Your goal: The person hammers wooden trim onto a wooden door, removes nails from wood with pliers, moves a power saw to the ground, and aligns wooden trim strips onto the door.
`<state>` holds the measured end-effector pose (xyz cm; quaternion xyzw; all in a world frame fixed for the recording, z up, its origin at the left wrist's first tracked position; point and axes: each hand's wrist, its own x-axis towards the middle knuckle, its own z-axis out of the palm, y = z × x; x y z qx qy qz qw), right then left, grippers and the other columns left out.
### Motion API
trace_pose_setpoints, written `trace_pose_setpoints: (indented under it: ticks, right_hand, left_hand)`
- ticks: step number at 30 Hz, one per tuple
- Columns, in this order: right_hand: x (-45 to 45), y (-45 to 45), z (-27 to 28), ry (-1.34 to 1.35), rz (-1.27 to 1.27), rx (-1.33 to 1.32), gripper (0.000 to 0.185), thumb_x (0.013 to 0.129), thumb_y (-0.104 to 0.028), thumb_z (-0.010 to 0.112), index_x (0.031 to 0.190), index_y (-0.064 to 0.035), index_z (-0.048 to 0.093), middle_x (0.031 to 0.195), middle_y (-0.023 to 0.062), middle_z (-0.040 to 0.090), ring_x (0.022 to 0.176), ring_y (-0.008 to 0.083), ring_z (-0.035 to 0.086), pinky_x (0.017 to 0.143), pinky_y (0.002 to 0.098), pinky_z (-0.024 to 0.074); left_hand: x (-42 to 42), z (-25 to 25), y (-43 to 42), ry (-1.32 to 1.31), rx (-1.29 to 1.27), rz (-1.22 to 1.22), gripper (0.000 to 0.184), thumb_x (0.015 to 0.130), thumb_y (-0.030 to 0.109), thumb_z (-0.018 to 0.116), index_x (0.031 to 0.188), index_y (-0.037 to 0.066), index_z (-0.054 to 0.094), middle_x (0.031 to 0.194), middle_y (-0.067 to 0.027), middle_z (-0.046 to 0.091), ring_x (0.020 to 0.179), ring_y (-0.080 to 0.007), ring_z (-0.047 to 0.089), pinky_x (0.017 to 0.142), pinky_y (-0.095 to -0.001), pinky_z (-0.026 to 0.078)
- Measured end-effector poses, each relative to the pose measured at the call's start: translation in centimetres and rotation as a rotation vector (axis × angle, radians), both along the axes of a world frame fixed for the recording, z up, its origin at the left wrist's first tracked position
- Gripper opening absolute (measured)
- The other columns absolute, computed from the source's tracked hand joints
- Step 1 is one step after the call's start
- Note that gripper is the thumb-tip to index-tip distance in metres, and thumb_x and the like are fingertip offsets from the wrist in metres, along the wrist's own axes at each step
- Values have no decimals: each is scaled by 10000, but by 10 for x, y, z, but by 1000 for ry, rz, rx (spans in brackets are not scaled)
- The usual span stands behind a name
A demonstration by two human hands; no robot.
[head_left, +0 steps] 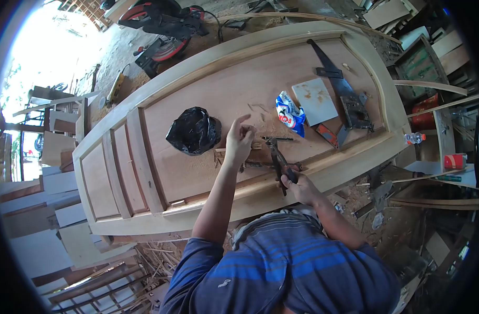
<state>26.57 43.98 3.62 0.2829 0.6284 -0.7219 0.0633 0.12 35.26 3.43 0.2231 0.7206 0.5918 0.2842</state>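
My left hand is raised over the wooden door panel, its index finger stretched out and the other fingers loosely curled. I can make out nothing in it. My right hand is closed around the handles of dark metal pincers, whose head points away from me, just right of my left hand. Below and between the hands lie small wood pieces and a thin dark stick on the panel. A black plastic bag stands left of my left hand. A blue and white packet lies beyond the pincers.
The large wooden door lies flat before me. On its right side are a white tile-like board, a handsaw and a dark power tool. A plastic bottle is at its right edge. Machines stand beyond; board stacks lie left.
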Motion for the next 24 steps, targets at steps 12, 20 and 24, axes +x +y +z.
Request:
trace_pose_setpoints:
  ticks: [12, 20, 24]
  right_hand:
    - [-8, -13, 19, -9, 161, -40, 549, 1094, -490, 603, 1360, -11, 616, 1030, 77, 710, 930, 155, 644, 879, 338, 526]
    - [-2, -13, 26, -20, 181, 41, 496, 1086, -482, 618, 1294, -33, 648, 920, 56, 662, 846, 149, 592, 802, 341, 496]
    - [-1, -12, 34, -52, 186, 72, 519, 1078, -502, 623, 1297, -32, 648, 901, 56, 649, 848, 151, 601, 795, 346, 500]
  left_hand:
    - [38, 63, -67, -341, 295, 112, 194, 1021, 76, 734, 1189, -5, 679, 1072, -105, 769, 964, -157, 747, 856, -300, 626]
    - [44, 80, -75, -204, 148, 86, 222, 1006, 77, 756, 1187, -34, 690, 1062, -115, 781, 951, -147, 753, 846, -282, 628]
    - [47, 81, -75, -237, 199, 99, 220, 1005, 68, 754, 1185, -41, 692, 1066, -121, 784, 966, -151, 756, 857, -278, 628]
